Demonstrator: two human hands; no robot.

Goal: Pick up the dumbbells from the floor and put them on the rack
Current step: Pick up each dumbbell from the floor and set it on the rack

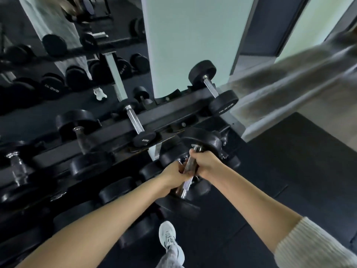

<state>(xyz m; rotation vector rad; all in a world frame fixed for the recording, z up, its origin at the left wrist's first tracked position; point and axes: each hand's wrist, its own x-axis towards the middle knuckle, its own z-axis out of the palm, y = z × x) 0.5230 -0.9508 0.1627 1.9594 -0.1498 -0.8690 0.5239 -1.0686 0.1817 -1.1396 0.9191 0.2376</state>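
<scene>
Together, the left hand (pixel 172 176) and right hand (pixel 206 163) clench the knurled steel handle of a black dumbbell (pixel 185 186). It sits tilted at centre frame, its far head against the lower tier of the dumbbell rack (pixel 108 130).

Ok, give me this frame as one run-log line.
phase: placing | left hand: grips dumbbell handle | right hand: grips same handle | dumbbell: by rack lower tier | seated: cannot tell
</scene>
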